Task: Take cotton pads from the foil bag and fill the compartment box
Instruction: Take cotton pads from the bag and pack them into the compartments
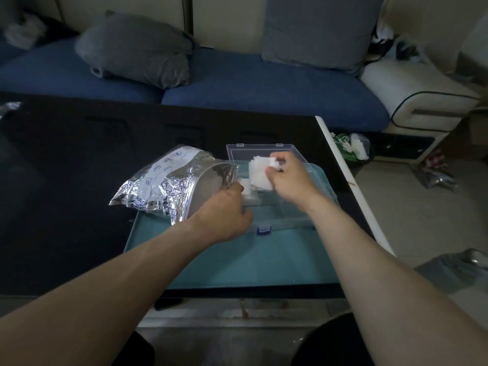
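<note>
A crinkled silver foil bag lies on its side at the left of a clear compartment box, its mouth facing the box. My left hand grips the bag's open edge. My right hand holds a stack of white square cotton pads above the box's back left compartments. More white pads lie in the box beside the bag's mouth. The box's clear lid stands open behind it. Blue latches sit on the box's front wall.
The box rests on a teal tray on a black table with a white right edge. A blue sofa with grey cushions is behind. Bags and clutter lie on the floor at the right.
</note>
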Tool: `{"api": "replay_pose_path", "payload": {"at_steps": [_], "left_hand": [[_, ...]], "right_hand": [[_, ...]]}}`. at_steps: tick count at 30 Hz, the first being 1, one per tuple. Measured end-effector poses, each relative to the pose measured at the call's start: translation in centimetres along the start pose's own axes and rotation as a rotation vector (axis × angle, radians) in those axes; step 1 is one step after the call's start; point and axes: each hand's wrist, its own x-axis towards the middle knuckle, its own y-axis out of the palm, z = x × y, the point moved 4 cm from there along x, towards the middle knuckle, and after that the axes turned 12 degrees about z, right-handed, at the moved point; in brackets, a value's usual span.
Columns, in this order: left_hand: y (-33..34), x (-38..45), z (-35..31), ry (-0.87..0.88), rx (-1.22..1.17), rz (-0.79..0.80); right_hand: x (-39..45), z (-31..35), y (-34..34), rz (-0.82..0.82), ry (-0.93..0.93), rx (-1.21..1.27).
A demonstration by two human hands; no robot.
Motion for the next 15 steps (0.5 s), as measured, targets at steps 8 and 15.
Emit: {"api": "replay_pose_path", "payload": {"at_steps": [8, 15], "left_hand": [[0.0, 0.5, -0.2, -0.039, 0.068, -0.051], [0.2, 1.0, 0.4, -0.044, 0.017, -0.039]], "right_hand": [[1.2, 1.1, 3.0, 0.193, 0.115, -0.194], [1.7, 1.4, 2.4, 0.218, 0.213, -0.243]]}}
